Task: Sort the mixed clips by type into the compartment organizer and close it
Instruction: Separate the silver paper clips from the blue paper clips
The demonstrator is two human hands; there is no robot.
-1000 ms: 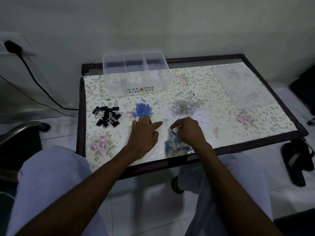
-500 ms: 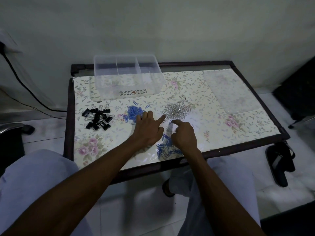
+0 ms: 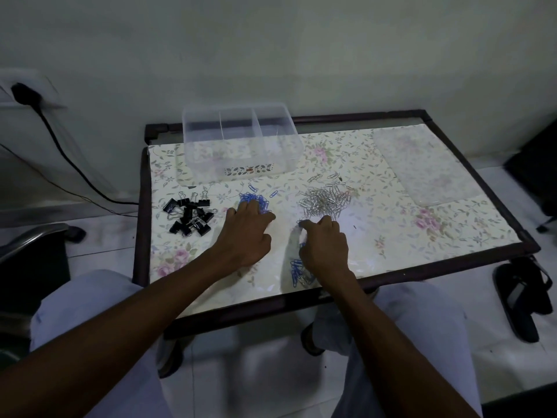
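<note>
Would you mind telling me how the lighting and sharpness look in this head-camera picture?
Head view: dim overall, with glare on the glossy table cover beside the right hand; wide-angle distortion bows the table frame; the silver paper clips look soft, single clips hard to separate.

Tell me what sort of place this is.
Probably a room in a home: a small table with a floral cover stands against a plain wall, a sandal lies on the tiled floor, and a plug sits in a wall socket.
</note>
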